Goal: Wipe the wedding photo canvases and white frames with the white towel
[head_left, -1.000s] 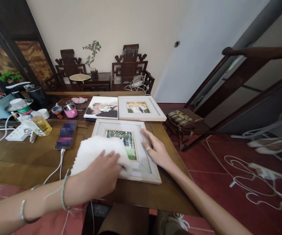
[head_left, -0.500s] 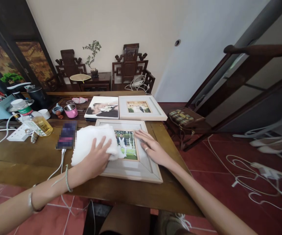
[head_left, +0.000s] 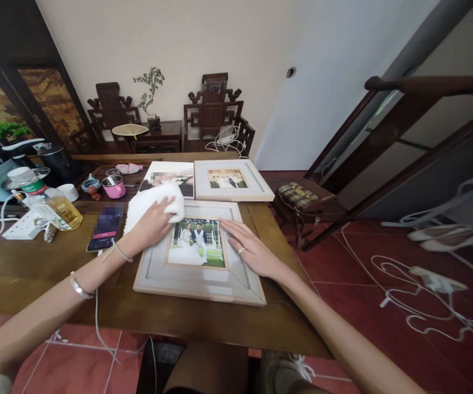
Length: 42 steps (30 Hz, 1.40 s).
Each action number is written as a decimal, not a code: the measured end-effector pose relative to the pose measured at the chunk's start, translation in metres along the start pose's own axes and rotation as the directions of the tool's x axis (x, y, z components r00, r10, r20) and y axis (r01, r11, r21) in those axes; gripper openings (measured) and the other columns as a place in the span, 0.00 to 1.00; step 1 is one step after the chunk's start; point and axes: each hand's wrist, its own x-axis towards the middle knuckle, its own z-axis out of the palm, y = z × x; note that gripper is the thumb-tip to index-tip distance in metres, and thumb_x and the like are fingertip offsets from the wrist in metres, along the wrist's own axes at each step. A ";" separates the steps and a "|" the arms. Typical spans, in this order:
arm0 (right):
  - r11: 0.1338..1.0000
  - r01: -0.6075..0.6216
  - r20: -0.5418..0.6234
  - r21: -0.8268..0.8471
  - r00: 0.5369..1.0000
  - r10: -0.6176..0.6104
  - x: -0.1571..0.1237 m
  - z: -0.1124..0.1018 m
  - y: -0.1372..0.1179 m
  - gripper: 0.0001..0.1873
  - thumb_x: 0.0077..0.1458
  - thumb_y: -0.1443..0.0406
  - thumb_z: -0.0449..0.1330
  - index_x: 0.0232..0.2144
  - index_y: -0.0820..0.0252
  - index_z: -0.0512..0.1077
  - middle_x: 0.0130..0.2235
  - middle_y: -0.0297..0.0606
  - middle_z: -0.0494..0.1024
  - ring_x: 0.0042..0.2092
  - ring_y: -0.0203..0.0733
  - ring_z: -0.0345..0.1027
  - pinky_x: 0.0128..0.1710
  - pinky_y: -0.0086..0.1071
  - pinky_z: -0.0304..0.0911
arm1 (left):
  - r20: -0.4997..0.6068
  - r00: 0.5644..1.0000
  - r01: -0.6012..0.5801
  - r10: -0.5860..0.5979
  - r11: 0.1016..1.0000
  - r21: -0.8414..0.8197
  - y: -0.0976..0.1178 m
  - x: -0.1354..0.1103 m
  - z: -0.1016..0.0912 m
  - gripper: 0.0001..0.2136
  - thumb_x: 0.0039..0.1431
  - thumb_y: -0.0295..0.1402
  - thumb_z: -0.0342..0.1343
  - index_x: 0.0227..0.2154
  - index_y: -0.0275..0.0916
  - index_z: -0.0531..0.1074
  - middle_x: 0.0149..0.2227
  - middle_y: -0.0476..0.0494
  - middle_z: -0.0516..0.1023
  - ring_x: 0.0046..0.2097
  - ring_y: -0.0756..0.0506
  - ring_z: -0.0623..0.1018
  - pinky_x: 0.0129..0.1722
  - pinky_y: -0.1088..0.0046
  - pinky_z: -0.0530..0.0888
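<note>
A picture frame (head_left: 197,287) with a pale, wide border lies flat on the wooden table in front of me. Behind its glass is a photo (head_left: 197,243) of two people seated outdoors. My left hand (head_left: 154,221) presses a folded white cloth (head_left: 148,203) onto the frame's upper left part, with its fingers bent over the cloth. The cloth hides that corner and overhangs the frame's left edge. On the frame's right border, my right hand (head_left: 255,251) rests flat with fingers stretched out, its fingertips at the photo's right edge.
Behind lie a second picture frame (head_left: 257,186) and a photo panel (head_left: 185,189). To the left are a phone (head_left: 105,227) on a cable, a bottle (head_left: 62,208), a power strip (head_left: 23,225) and a pink cup (head_left: 114,187). A bag (head_left: 302,200) sits on the chair at right.
My left hand has slid the cloth up and to the left across the frame, uncovering the photo and the lower left border. My right hand stays on the right border.
</note>
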 end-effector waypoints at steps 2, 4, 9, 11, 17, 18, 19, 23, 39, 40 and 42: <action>1.000 -0.002 0.019 -0.018 1.000 0.003 0.001 -0.001 -0.001 0.24 0.65 0.59 0.45 0.62 0.54 0.61 0.63 0.41 0.64 0.65 0.47 0.54 0.65 0.53 0.49 | 0.043 0.998 -0.035 0.036 0.999 -0.027 0.003 -0.005 0.001 0.13 0.64 0.24 0.45 0.46 0.30 0.73 0.66 0.31 0.55 0.67 0.35 0.53 0.64 0.53 0.55; 0.999 0.000 0.035 -0.034 0.999 0.001 0.001 -0.001 -0.001 0.25 0.65 0.59 0.45 0.62 0.55 0.61 0.63 0.42 0.64 0.65 0.47 0.53 0.65 0.53 0.49 | 0.096 0.993 -0.063 0.067 0.997 -0.043 0.015 -0.018 -0.002 0.13 0.63 0.23 0.46 0.45 0.30 0.73 0.65 0.29 0.56 0.67 0.35 0.54 0.64 0.52 0.54; 0.993 -0.067 0.081 -0.099 0.994 0.075 0.000 0.000 -0.003 0.26 0.64 0.61 0.45 0.63 0.52 0.58 0.65 0.40 0.60 0.66 0.51 0.50 0.64 0.64 0.39 | 0.142 0.974 -0.156 0.175 0.978 -0.137 0.060 -0.070 -0.023 0.10 0.61 0.25 0.50 0.39 0.35 0.75 0.64 0.33 0.59 0.67 0.35 0.56 0.64 0.52 0.55; 0.988 -0.093 0.088 -0.121 0.991 0.104 -0.001 0.001 -0.003 0.26 0.64 0.62 0.45 0.63 0.51 0.59 0.65 0.40 0.60 0.66 0.52 0.50 0.63 0.67 0.33 | 0.126 0.969 -0.187 0.211 0.966 -0.180 0.072 -0.085 -0.030 0.09 0.60 0.25 0.50 0.38 0.37 0.76 0.64 0.37 0.60 0.66 0.36 0.56 0.64 0.54 0.56; 0.998 -0.026 0.010 -0.062 1.000 0.027 -0.002 0.004 0.004 0.26 0.60 0.68 0.47 0.60 0.54 0.64 0.62 0.43 0.66 0.64 0.49 0.56 0.66 0.60 0.38 | 0.088 0.980 -0.166 0.178 0.977 -0.130 0.067 -0.071 -0.025 0.10 0.61 0.27 0.51 0.42 0.36 0.75 0.64 0.34 0.61 0.66 0.35 0.58 0.63 0.54 0.58; 0.999 -0.019 -0.002 -0.050 1.000 0.018 -0.003 0.004 0.006 0.27 0.58 0.70 0.47 0.59 0.54 0.65 0.62 0.42 0.67 0.64 0.48 0.57 0.66 0.60 0.39 | 0.084 0.984 -0.148 0.158 0.983 -0.108 0.060 -0.062 -0.021 0.10 0.61 0.27 0.51 0.42 0.34 0.75 0.64 0.32 0.60 0.66 0.34 0.58 0.63 0.53 0.58; 0.999 -0.012 -0.012 -0.038 1.000 0.012 -0.003 0.005 0.008 0.29 0.56 0.71 0.47 0.59 0.54 0.65 0.61 0.42 0.67 0.64 0.48 0.57 0.66 0.60 0.40 | 0.073 0.988 -0.126 0.133 0.988 -0.088 0.051 -0.051 -0.018 0.10 0.61 0.27 0.51 0.41 0.33 0.75 0.64 0.31 0.60 0.65 0.33 0.58 0.63 0.52 0.58; 1.000 -0.008 -0.043 0.011 0.999 0.008 -0.004 0.005 0.013 0.31 0.51 0.75 0.47 0.57 0.55 0.68 0.59 0.41 0.70 0.62 0.47 0.60 0.65 0.60 0.40 | -0.013 0.999 -0.040 0.039 0.997 -0.062 0.018 -0.017 -0.006 0.12 0.63 0.27 0.48 0.43 0.31 0.74 0.64 0.30 0.58 0.66 0.34 0.57 0.63 0.53 0.57; 0.990 -0.014 -0.105 0.139 0.994 0.029 0.000 0.001 0.006 0.29 0.51 0.74 0.49 0.53 0.51 0.72 0.57 0.37 0.73 0.61 0.46 0.63 0.63 0.55 0.54 | 0.047 0.987 -0.145 0.155 0.975 -0.170 0.070 -0.089 -0.012 0.08 0.61 0.25 0.50 0.36 0.34 0.75 0.65 0.33 0.58 0.67 0.34 0.55 0.64 0.52 0.57; 0.990 -0.015 -0.105 0.140 0.994 0.030 -0.001 0.001 0.006 0.29 0.51 0.74 0.49 0.52 0.51 0.72 0.57 0.37 0.73 0.61 0.46 0.63 0.63 0.55 0.54 | 0.047 0.985 -0.153 0.164 0.972 -0.177 0.072 -0.091 -0.014 0.08 0.60 0.25 0.50 0.36 0.34 0.75 0.65 0.34 0.57 0.67 0.35 0.55 0.64 0.54 0.56; 0.990 -0.019 -0.103 0.139 0.994 0.034 -0.001 0.001 0.007 0.29 0.51 0.74 0.49 0.52 0.52 0.72 0.57 0.37 0.73 0.60 0.46 0.63 0.63 0.54 0.54 | 0.051 0.984 -0.159 0.171 0.971 -0.180 0.072 -0.091 -0.016 0.09 0.61 0.26 0.50 0.37 0.35 0.75 0.65 0.35 0.58 0.67 0.36 0.56 0.64 0.55 0.56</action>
